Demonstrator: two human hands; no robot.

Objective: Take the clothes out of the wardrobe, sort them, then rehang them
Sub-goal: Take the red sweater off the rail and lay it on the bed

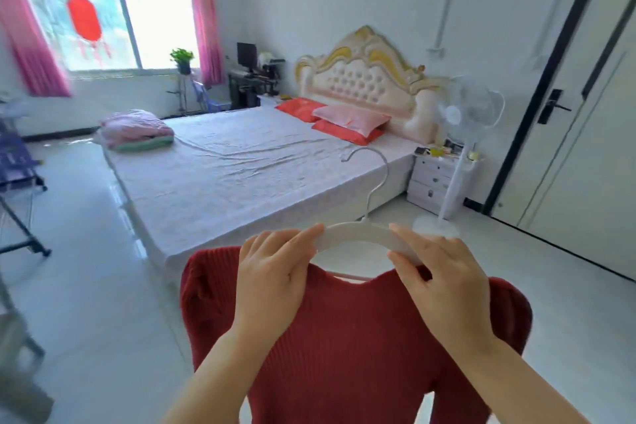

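Red knit sweater (354, 348) — on white hanger (358, 234), held before the bed (241, 175). Left hand (272, 279), right hand (444, 282): fingers clamped on the hanger's shoulders, likely keeping the knit square for rehanging.

Low in the frame's centre, the left hand (272, 272) and right hand (438, 272) reach forward, fingers pinched closed, forearms bare.

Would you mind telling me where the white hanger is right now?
In the head view, the white hanger sits low at centre, gripped by the left hand and right hand, with the red sweater on it, before the bed.
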